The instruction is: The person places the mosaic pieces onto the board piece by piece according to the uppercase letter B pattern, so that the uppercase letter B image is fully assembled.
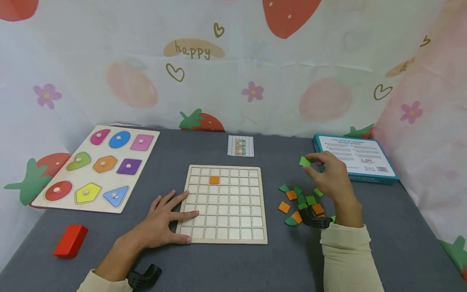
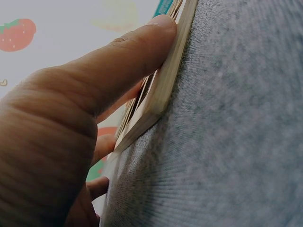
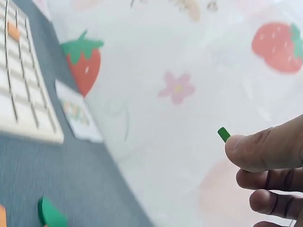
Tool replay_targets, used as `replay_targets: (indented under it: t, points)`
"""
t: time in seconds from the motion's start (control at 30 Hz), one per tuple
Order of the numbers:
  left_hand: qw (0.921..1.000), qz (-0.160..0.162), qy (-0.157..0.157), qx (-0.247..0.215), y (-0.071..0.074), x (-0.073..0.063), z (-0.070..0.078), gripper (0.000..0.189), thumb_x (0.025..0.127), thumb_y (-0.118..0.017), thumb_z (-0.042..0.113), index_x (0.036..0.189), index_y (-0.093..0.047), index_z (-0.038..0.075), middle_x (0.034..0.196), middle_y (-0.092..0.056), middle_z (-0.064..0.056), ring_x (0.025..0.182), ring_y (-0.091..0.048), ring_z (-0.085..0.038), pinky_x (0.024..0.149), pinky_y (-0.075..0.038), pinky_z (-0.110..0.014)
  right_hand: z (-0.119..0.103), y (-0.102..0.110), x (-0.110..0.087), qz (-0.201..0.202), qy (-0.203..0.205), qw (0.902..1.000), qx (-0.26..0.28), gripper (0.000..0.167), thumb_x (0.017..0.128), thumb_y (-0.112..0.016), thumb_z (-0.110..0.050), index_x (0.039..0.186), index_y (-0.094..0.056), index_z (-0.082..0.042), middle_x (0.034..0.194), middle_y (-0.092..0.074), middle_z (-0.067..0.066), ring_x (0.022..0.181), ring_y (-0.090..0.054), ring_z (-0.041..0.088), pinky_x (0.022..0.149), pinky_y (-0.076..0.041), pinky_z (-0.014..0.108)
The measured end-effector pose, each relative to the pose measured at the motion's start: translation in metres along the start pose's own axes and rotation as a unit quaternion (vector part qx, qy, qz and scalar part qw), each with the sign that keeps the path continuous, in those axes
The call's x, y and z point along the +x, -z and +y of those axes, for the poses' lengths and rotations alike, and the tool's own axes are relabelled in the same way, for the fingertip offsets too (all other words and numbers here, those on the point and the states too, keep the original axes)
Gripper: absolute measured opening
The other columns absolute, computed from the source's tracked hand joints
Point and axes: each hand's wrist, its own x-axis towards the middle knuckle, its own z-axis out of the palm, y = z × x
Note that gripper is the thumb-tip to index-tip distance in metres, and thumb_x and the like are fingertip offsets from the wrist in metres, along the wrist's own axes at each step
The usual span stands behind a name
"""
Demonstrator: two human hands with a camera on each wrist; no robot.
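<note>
My right hand (image 1: 330, 176) pinches a light green tile (image 1: 304, 161) between thumb and finger, raised above a scatter of loose tiles. In the right wrist view only the edge of that green tile (image 3: 224, 134) shows past the thumb. With fingers spread, my left hand (image 1: 160, 223) rests on the left side of a wooden grid board (image 1: 227, 243). Its thumb (image 2: 142, 52) lies along the board's near edge in the left wrist view. One orange tile (image 1: 214, 179) sits in a cell of the board's second row. Green and orange tiles (image 1: 284, 207) lie right of the board.
A printed pattern card (image 1: 240, 146) lies behind the board. At the back right is a teal box (image 1: 355, 158). A knobbed shape puzzle (image 1: 120, 170) lies at the left, with a red block (image 1: 71, 241) in front of it. A patterned cloth hangs behind the grey table.
</note>
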Motion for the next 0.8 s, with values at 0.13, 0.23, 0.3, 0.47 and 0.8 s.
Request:
replay_targets:
  t: [0.13, 0.23, 0.3, 0.47, 0.8]
  points:
    - [1.0000, 0.001, 0.002, -0.003, -0.001, -0.001, 0.000, 0.071, 0.074, -0.070, 0.067, 0.133, -0.061, 0.029, 0.155, -0.027, -0.011, 0.140, -0.010, -0.047, 0.103, 0.000, -0.065, -0.014, 0.003, -0.001, 0.016, 0.031, 0.9993, 0.014, 0.027, 0.087, -0.072, -0.004, 0.113, -0.068, 0.001, 0.103, -0.061, 0.013, 0.084, -0.049, 0.026, 0.070, -0.040, 0.042]
    - [1.0000, 0.004, 0.000, -0.002, -0.002, -0.001, -0.001, 0.071, 0.074, -0.070, 0.067, 0.133, -0.062, 0.029, 0.155, -0.027, -0.010, 0.139, -0.011, -0.047, 0.103, 0.000, -0.066, -0.025, 0.004, -0.001, 0.027, 0.050, 0.9980, 0.029, 0.027, 0.085, -0.073, -0.002, 0.112, -0.069, 0.000, 0.102, -0.061, 0.012, 0.083, -0.049, 0.023, 0.071, -0.040, 0.041]
    - [1.0000, 0.007, -0.002, 0.000, -0.002, -0.001, -0.001, 0.071, 0.074, -0.070, 0.067, 0.133, -0.062, 0.029, 0.155, -0.027, -0.010, 0.139, -0.011, -0.047, 0.103, 0.000, -0.066, -0.032, 0.004, -0.001, 0.032, 0.063, 0.9967, 0.041, 0.027, 0.085, -0.073, -0.001, 0.111, -0.069, 0.000, 0.102, -0.062, 0.011, 0.085, -0.050, 0.022, 0.073, -0.041, 0.040]
    - [0.9999, 0.010, -0.008, -0.004, -0.001, -0.001, -0.002, 0.070, 0.074, -0.070, 0.066, 0.133, -0.062, 0.029, 0.155, -0.027, -0.011, 0.139, -0.011, -0.047, 0.103, 0.000, -0.066, -0.051, 0.001, -0.001, 0.035, 0.091, 0.9931, 0.065, 0.026, 0.083, -0.074, 0.001, 0.109, -0.069, 0.001, 0.101, -0.062, 0.011, 0.087, -0.051, 0.022, 0.075, -0.041, 0.040]
    - [1.0000, 0.005, -0.003, -0.002, 0.000, -0.002, -0.001, 0.071, 0.074, -0.069, 0.067, 0.134, -0.061, 0.029, 0.155, -0.027, -0.011, 0.139, -0.011, -0.047, 0.103, 0.000, -0.066, -0.079, -0.014, 0.003, 0.030, 0.106, 0.9893, 0.096, 0.029, 0.083, -0.075, -0.001, 0.111, -0.069, 0.000, 0.106, -0.063, 0.010, 0.091, -0.051, 0.022, 0.077, -0.041, 0.042]
